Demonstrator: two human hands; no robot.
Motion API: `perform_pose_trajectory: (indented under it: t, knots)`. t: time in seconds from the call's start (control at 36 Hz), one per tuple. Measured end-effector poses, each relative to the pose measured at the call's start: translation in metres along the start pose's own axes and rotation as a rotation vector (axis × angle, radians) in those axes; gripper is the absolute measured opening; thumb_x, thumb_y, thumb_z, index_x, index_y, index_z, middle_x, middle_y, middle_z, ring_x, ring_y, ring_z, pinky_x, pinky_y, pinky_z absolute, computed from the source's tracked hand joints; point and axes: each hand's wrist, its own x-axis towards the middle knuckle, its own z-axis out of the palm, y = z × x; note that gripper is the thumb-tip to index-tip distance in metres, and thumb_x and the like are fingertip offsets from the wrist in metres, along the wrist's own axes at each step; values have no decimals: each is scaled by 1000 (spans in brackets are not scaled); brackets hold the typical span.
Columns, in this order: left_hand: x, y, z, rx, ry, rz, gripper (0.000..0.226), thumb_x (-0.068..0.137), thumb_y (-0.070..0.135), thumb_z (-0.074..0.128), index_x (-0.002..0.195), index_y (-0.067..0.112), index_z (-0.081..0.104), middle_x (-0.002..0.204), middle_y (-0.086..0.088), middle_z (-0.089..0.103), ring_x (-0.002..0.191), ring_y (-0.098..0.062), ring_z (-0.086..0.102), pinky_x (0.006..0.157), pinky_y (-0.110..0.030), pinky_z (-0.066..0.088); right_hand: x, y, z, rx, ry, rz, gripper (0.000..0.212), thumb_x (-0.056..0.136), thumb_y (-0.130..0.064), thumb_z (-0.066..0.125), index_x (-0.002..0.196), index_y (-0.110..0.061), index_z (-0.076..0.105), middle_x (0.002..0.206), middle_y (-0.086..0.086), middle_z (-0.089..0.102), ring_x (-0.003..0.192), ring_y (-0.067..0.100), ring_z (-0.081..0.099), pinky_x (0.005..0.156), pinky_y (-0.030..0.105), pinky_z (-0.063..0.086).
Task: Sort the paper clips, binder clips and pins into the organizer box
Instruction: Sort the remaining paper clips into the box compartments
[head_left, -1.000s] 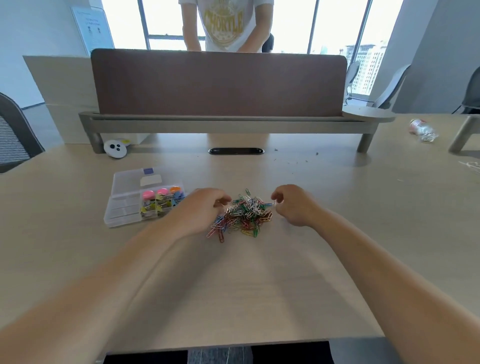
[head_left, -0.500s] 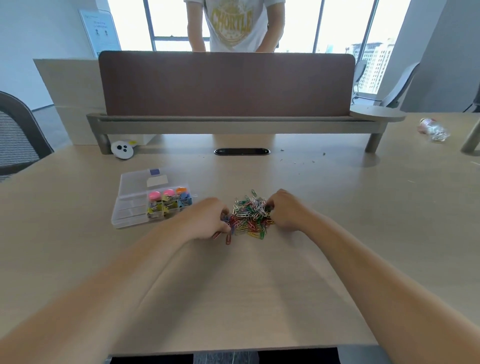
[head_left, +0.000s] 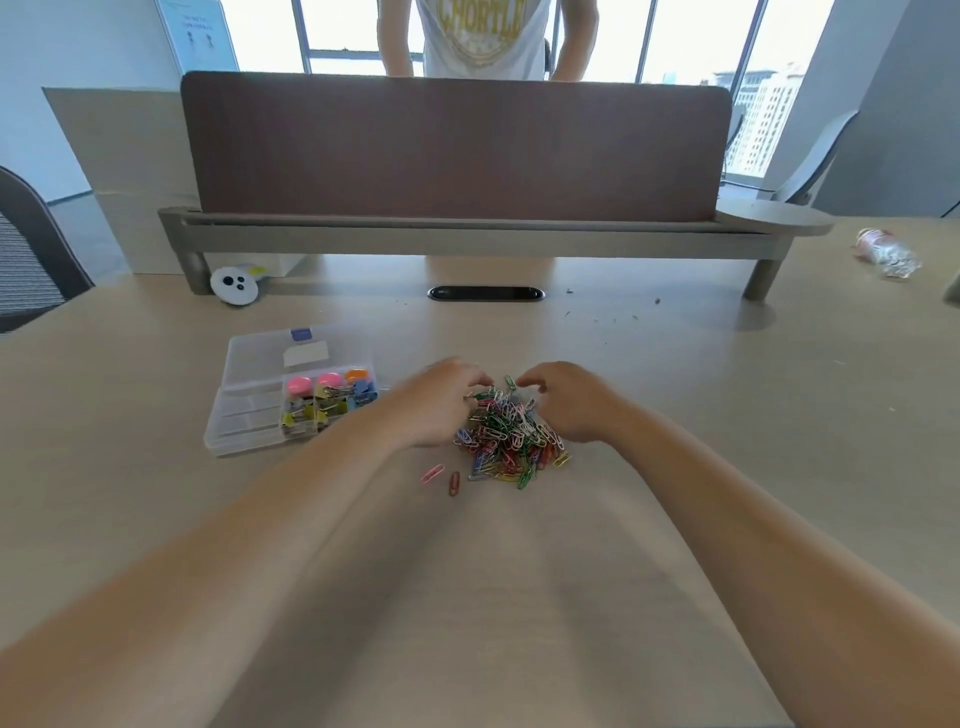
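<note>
A heap of coloured paper clips (head_left: 511, 439) lies on the pale worktop (head_left: 727, 415), in the middle, with the two hands on either side of it. Two clips lie apart from the heap on its near left: a pink clip (head_left: 431, 473) and a red clip (head_left: 454, 484).

The left hand (head_left: 439, 402) rests against the heap's left side, its fingers curled toward the far edge. They are blurred, so I cannot tell whether they pinch any clip. The right hand (head_left: 563, 402) sits at the heap's right side with its fingers bent over the top of it. Whether it holds anything cannot be told either.

Left of the hands stands the clear plastic organizer box (head_left: 249, 415), its lid folded open behind it. Binder clips (head_left: 327, 402) in pink, yellow, blue and orange fill the right-hand compartments.

Farther back are a dark cable slot (head_left: 485, 293) in the worktop, a round white device (head_left: 235, 283) and a brown divider panel (head_left: 457, 150). A person in a white T-shirt (head_left: 475, 41) stands behind the panel. A crumpled plastic bottle (head_left: 888, 254) lies far right, and a mesh chair (head_left: 26, 249) stands at the left edge.
</note>
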Motion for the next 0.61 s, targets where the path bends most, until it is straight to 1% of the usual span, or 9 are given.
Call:
perform_pose_trajectory:
  t: [0.06, 0.08, 0.11, 0.17, 0.22, 0.31, 0.39, 0.5, 0.61]
  knots:
    - [2, 1, 5, -20, -84, -24, 47, 100, 11, 44, 146, 14, 37, 156, -5, 27, 143, -23, 27, 117, -36, 21, 1, -3, 2, -14, -20, -24, 49, 93, 3, 40, 137, -11, 53, 142, 7, 52, 128, 23, 49, 104, 29, 37]
    - [2, 1, 7, -23, -115, -25, 48, 99, 9, 43, 146, 15, 38, 156, -5, 28, 143, -24, 27, 117, -36, 21, 2, -4, 3, -24, -26, -39, 49, 92, 4, 39, 135, -12, 56, 141, 7, 53, 127, 23, 49, 103, 29, 37]
    - [2, 0, 9, -25, -143, -19, 47, 98, 6, 42, 144, 16, 42, 153, -6, 35, 140, -26, 33, 115, -36, 25, 1, -5, 3, -33, -29, -54, 50, 91, 5, 38, 133, -13, 58, 139, 7, 55, 125, 23, 51, 101, 29, 39]
    - [-1, -1, 11, -27, -167, -3, 44, 96, 2, 41, 135, 18, 54, 139, -7, 52, 127, -27, 47, 106, -36, 36, -1, -5, 2, -36, -38, -77, 50, 90, 6, 37, 130, -13, 61, 136, 8, 58, 121, 23, 54, 97, 27, 41]
    - [-5, -1, 9, -39, -151, -1, 41, 96, 3, 41, 129, 18, 59, 130, -7, 59, 118, -25, 52, 99, -34, 41, -5, -4, -2, -20, -45, -92, 51, 89, 8, 38, 128, -13, 62, 133, 7, 60, 119, 22, 55, 95, 26, 42]
    - [-12, 1, 4, -49, -112, -9, 37, 98, 7, 41, 130, 17, 59, 128, -5, 61, 115, -22, 54, 92, -28, 39, -10, 0, -6, 6, -31, -93, 49, 87, 8, 40, 125, -12, 64, 131, 4, 62, 118, 17, 57, 93, 22, 41]
    - [-17, 5, 1, -58, -65, -17, 36, 100, 13, 43, 133, 17, 56, 134, -4, 57, 120, -21, 52, 95, -28, 37, -11, 7, -7, 49, 20, -43, 45, 90, 4, 43, 126, -12, 63, 130, 2, 62, 118, 17, 58, 94, 24, 43]
    - [-21, 12, 1, -59, 20, -10, 35, 100, 14, 44, 133, 16, 55, 138, -4, 53, 127, -21, 48, 103, -31, 36, -9, 11, -3, 46, 64, -9, 38, 92, -1, 46, 123, -14, 65, 124, 1, 66, 112, 18, 60, 87, 23, 43]
    - [-19, 18, 2, -53, 81, 12, 34, 100, 13, 42, 131, 16, 57, 137, -4, 54, 128, -20, 47, 105, -31, 35, -1, 10, 5, 33, 102, 13, 27, 96, -14, 54, 117, -19, 69, 120, -2, 68, 109, 17, 62, 87, 26, 46]
